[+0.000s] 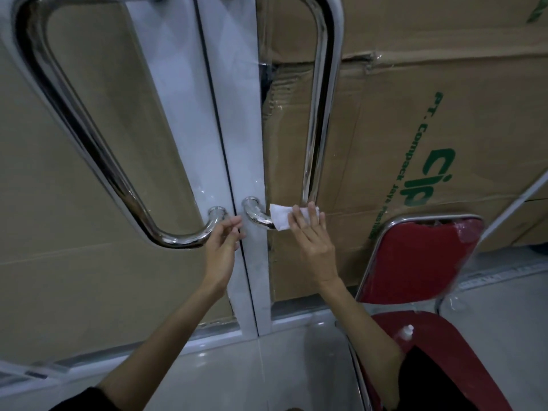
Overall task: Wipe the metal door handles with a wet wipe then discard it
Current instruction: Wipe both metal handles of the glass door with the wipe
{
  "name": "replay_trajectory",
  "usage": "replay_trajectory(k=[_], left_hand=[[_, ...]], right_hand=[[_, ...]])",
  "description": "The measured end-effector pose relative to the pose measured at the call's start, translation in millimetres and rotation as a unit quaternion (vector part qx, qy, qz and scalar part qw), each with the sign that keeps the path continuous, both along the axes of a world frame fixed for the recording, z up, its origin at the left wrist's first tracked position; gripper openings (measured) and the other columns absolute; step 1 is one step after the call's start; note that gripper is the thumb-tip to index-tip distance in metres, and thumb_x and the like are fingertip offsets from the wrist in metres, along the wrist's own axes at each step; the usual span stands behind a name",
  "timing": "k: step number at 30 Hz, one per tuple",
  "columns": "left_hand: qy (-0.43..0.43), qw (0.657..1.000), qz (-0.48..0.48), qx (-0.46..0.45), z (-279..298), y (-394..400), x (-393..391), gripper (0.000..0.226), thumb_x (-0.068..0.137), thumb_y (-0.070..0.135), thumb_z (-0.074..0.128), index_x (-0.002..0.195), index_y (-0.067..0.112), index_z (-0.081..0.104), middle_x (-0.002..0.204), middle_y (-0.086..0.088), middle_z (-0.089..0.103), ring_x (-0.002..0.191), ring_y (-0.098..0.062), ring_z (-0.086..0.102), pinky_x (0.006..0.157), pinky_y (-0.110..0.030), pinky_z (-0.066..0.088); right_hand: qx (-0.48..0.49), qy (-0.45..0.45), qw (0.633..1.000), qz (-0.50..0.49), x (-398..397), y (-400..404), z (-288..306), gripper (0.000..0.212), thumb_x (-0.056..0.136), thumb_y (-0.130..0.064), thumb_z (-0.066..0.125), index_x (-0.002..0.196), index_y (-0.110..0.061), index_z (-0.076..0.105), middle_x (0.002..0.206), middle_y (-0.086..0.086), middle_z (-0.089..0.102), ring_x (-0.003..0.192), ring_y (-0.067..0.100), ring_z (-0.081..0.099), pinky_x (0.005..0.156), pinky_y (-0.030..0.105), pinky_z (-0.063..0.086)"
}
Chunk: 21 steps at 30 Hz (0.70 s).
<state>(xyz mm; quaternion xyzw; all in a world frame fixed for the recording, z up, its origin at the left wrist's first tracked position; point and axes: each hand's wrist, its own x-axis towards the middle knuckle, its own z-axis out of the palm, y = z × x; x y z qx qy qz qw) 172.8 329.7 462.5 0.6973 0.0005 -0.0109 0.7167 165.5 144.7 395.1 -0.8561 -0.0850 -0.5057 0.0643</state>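
Observation:
Two long chrome pull handles are fixed on a white-framed double door. The right handle (319,93) runs down to its lower bend, where my right hand (311,235) presses a white wet wipe (280,216) around the tube. The wipe covers the bend and sticks out to the left of my fingers. The left handle (89,149) curves down to its lower mount. My left hand (224,247) rests with loosely curled fingers against the door frame (213,129) just below that mount, with nothing in it.
Brown cardboard with green print (430,137) covers the door panes behind the handles. A red padded chair with a chrome frame (415,259) stands close on the right, with a small white bottle (406,332) on its seat. Pale tiled floor lies below.

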Motion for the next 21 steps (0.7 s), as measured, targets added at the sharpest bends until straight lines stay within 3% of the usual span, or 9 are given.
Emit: replay_trajectory(k=[5,8,10,12,14,16,17,19,21], left_hand=[[0.003,1.0,0.001,-0.011,-0.2,0.4,6.1,0.026,0.098,0.006,0.043,0.117,0.01,0.059,0.107,-0.002,0.063,0.088,-0.008,0.06,0.081,-0.022,0.045],[-0.002,0.999,0.019,-0.04,2.9,2.5,11.1,0.026,0.097,0.003,0.044,0.118,0.007,0.059,0.106,0.0,0.063,0.089,-0.009,0.061,0.074,-0.01,0.051],[-0.004,0.998,0.031,-0.062,6.1,4.9,14.5,0.027,0.096,0.0,0.045,0.119,0.004,0.058,0.105,0.0,0.063,0.092,-0.012,0.061,0.077,-0.011,0.052],[-0.006,0.997,0.035,-0.072,8.8,6.8,17.0,0.027,0.096,-0.001,0.044,0.119,0.003,0.058,0.108,-0.003,0.061,0.095,-0.014,0.061,0.079,-0.014,0.052],[-0.012,0.997,0.037,-0.073,10.3,8.8,17.7,0.026,0.097,0.001,0.043,0.116,0.006,0.058,0.11,-0.005,0.06,0.092,-0.013,0.061,0.078,-0.017,0.052],[-0.013,0.996,0.04,-0.074,10.8,10.6,18.9,0.026,0.097,0.002,0.042,0.116,0.008,0.058,0.112,-0.006,0.06,0.088,-0.011,0.062,0.079,-0.019,0.05],[-0.011,0.996,0.041,-0.076,10.8,11.7,19.6,0.026,0.097,0.002,0.042,0.116,0.009,0.058,0.112,-0.007,0.059,0.087,-0.012,0.062,0.079,-0.021,0.05],[-0.005,0.996,0.04,-0.078,10.9,13.2,20.3,0.026,0.097,0.002,0.042,0.116,0.01,0.058,0.113,-0.007,0.059,0.087,-0.011,0.062,0.079,-0.02,0.049],[-0.001,0.996,0.041,-0.075,11.8,15.6,19.8,0.026,0.097,0.002,0.041,0.116,0.01,0.058,0.116,-0.008,0.059,0.088,-0.012,0.062,0.08,-0.02,0.049]], right_hand=[[-0.052,0.006,0.997,-0.063,11.8,26.5,14.4,0.031,0.081,0.003,0.058,0.108,-0.005,0.071,0.113,0.009,0.071,0.114,0.021,0.062,0.116,0.04,0.022],[-0.017,0.07,0.996,-0.056,16.0,48.0,21.1,0.032,0.077,0.0,0.056,0.105,-0.006,0.071,0.103,0.008,0.073,0.103,0.02,0.068,0.115,0.04,0.023],[0.018,0.128,0.99,-0.054,19.1,61.8,38.0,0.036,0.073,0.002,0.052,0.103,-0.006,0.071,0.093,0.008,0.074,0.092,0.022,0.071,0.113,0.038,0.028],[0.066,0.252,0.963,-0.065,22.4,73.3,67.1,0.039,0.074,0.003,0.048,0.106,-0.006,0.069,0.087,0.011,0.073,0.086,0.028,0.069,0.102,0.038,0.043],[0.151,0.363,0.916,-0.079,33.1,80.3,86.7,0.031,0.086,-0.004,0.044,0.111,-0.006,0.061,0.098,0.017,0.069,0.095,0.035,0.064,0.077,0.038,0.047],[0.17,0.367,0.912,-0.067,33.2,83.2,86.5,0.031,0.085,-0.003,0.045,0.111,-0.009,0.062,0.094,0.017,0.069,0.087,0.037,0.064,0.065,0.036,0.045],[0.149,0.324,0.933,-0.051,29.8,80.2,80.2,0.038,0.078,0.003,0.049,0.108,-0.012,0.066,0.087,0.013,0.07,0.078,0.034,0.066,0.066,0.036,0.051],[0.075,0.244,0.967,-0.005,21.9,60.8,59.5,0.051,0.059,0.008,0.056,0.101,-0.015,0.072,0.082,0.006,0.073,0.069,0.026,0.069,0.08,0.038,0.057],[0.02,0.228,0.974,0.009,15.6,39.5,50.5,0.054,0.05,0.011,0.063,0.097,-0.014,0.074,0.083,0.004,0.075,0.072,0.02,0.07,0.091,0.037,0.051]])
